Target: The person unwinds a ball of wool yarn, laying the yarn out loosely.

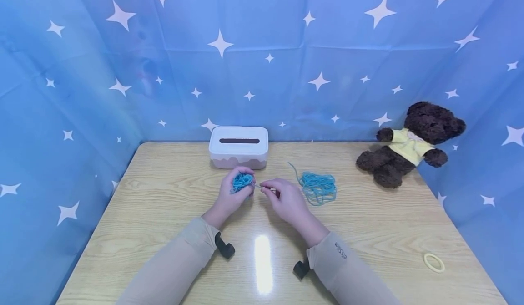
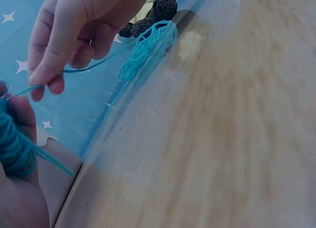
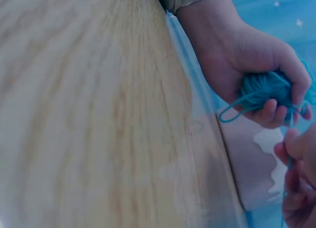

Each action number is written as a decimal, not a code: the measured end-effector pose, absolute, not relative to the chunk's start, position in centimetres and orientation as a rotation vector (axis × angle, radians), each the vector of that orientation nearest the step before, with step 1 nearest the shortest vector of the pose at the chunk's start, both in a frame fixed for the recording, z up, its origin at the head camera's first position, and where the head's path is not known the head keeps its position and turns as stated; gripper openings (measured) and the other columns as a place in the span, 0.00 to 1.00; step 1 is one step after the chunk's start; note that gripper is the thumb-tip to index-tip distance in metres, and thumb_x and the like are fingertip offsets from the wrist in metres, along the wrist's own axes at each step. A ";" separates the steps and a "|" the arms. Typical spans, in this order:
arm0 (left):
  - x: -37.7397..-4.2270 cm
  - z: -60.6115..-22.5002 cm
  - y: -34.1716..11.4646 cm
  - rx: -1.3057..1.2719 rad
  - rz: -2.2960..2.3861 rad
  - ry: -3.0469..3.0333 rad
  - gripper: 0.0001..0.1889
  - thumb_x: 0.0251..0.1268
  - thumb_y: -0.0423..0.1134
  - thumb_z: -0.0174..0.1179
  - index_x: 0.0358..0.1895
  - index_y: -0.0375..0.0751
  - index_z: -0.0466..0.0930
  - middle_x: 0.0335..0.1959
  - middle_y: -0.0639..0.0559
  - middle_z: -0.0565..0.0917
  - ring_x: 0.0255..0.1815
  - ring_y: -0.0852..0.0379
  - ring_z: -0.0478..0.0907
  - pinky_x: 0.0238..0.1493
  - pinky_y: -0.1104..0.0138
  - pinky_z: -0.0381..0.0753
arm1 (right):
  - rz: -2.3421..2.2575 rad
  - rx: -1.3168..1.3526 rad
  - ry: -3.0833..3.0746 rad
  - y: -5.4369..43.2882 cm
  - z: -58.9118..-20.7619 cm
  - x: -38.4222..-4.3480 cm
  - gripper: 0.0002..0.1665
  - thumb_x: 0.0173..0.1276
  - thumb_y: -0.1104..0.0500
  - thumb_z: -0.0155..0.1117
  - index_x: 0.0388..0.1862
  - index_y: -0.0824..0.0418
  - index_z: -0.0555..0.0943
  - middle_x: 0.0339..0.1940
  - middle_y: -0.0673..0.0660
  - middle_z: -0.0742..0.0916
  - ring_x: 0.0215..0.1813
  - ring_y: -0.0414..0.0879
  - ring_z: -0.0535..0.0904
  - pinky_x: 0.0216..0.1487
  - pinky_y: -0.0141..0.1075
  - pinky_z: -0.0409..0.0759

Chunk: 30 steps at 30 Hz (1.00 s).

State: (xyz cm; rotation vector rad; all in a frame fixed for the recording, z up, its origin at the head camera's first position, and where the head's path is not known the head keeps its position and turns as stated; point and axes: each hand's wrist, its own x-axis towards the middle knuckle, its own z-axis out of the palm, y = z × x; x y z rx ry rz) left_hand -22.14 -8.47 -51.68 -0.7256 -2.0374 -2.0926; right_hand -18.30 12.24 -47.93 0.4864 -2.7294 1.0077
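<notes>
A ball of blue yarn point(image 1: 241, 182) sits in my left hand point(image 1: 230, 195), whose fingers and thumb curl round it. In the right wrist view the wound yarn point(image 3: 266, 90) shows a loose loop hanging from one side. My right hand point(image 1: 288, 200) is just to the right and pinches a strand of the same yarn point(image 2: 79, 70) between thumb and fingers. That strand runs from the ball through the pinch and, in the left wrist view, on toward a loose heap of blue yarn point(image 1: 318, 188) lying on the table beyond the right hand.
A white tissue box point(image 1: 239, 148) stands at the table's back edge, behind the left hand. On the right, a dark brown teddy bear point(image 1: 409, 145) in a yellow shirt leans near the back corner. A pale yellow ring point(image 1: 434, 262) lies at the front right of the wooden table point(image 1: 163, 195).
</notes>
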 end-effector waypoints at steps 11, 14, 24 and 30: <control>-22.1 -51.5 -8.5 -0.590 -2.029 -2.128 0.17 0.62 0.23 0.63 0.55 0.28 0.81 0.42 0.30 0.87 0.38 0.60 0.86 0.46 0.70 0.86 | 1.030 0.467 -2.461 15.3 -47.4 -18.2 0.03 0.77 0.66 0.70 0.42 0.60 0.88 0.38 0.56 0.90 0.35 0.43 0.81 0.37 0.34 0.82; -22.2 -51.6 -8.6 -0.561 -1.987 -2.140 0.16 0.62 0.23 0.64 0.55 0.26 0.81 0.46 0.26 0.86 0.45 0.61 0.84 0.54 0.72 0.83 | 1.041 0.414 -2.405 16.6 -47.0 -18.0 0.04 0.76 0.69 0.70 0.41 0.62 0.88 0.38 0.57 0.90 0.35 0.43 0.81 0.36 0.31 0.81; -22.1 -51.7 -8.6 -0.633 -1.946 -2.083 0.12 0.61 0.23 0.62 0.48 0.29 0.81 0.41 0.26 0.83 0.42 0.65 0.82 0.48 0.73 0.82 | 0.981 0.235 -2.420 21.5 -47.3 -17.3 0.03 0.74 0.69 0.71 0.40 0.63 0.89 0.37 0.58 0.91 0.33 0.40 0.77 0.35 0.27 0.76; -22.1 -51.7 -8.6 -0.652 -1.928 -2.090 0.07 0.64 0.25 0.63 0.45 0.33 0.81 0.36 0.52 0.82 0.38 0.62 0.78 0.44 0.73 0.79 | 0.938 0.126 -2.493 24.7 -48.0 -17.0 0.04 0.74 0.68 0.71 0.39 0.61 0.90 0.37 0.57 0.90 0.33 0.40 0.76 0.35 0.28 0.74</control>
